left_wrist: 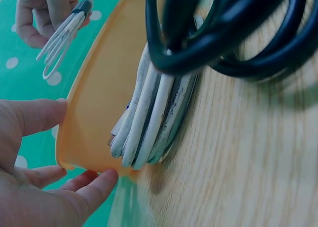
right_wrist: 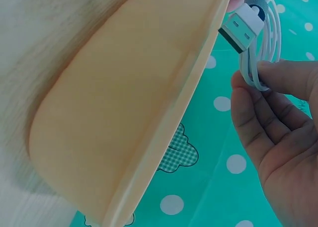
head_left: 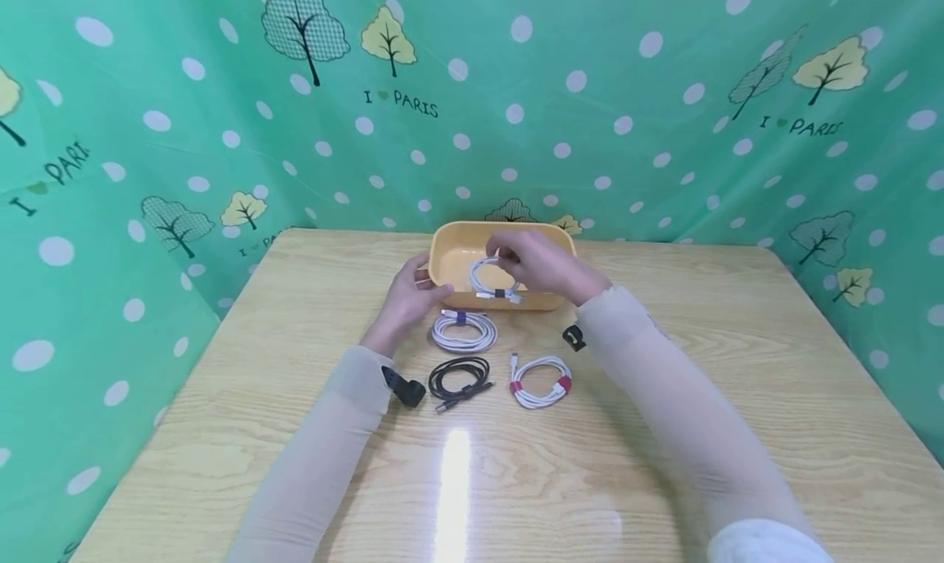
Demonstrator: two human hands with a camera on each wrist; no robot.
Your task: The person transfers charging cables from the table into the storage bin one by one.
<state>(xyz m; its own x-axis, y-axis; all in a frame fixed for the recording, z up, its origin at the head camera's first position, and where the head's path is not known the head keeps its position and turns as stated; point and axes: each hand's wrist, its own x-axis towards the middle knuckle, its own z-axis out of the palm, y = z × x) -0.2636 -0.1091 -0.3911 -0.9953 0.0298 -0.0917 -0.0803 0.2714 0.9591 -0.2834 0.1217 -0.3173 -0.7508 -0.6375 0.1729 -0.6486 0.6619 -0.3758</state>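
Note:
A coiled white USB cable [head_left: 483,283] with a dark tie hangs from my right hand [head_left: 537,261], over the yellow-orange plastic bin [head_left: 542,302]. Thumb and fingertips pinch the coil in the right wrist view, where its USB plug [right_wrist: 242,28] faces the camera. My left hand [head_left: 406,299] grips the bin's left end, thumb at the rim and fingers against the outer wall. Right before the bin lies a thick white cable coil [head_left: 465,333] with a blue tie. Nearer me are a black cable coil [head_left: 459,380] and a white cable coil [head_left: 541,383] with red ties.
The bin stands at the back of the wooden table [head_left: 701,366], close to a green dotted curtain [head_left: 619,161]. A black wrist mount [head_left: 406,388] on the left sleeve sits beside the black coil; another [head_left: 574,338] shows by the right sleeve.

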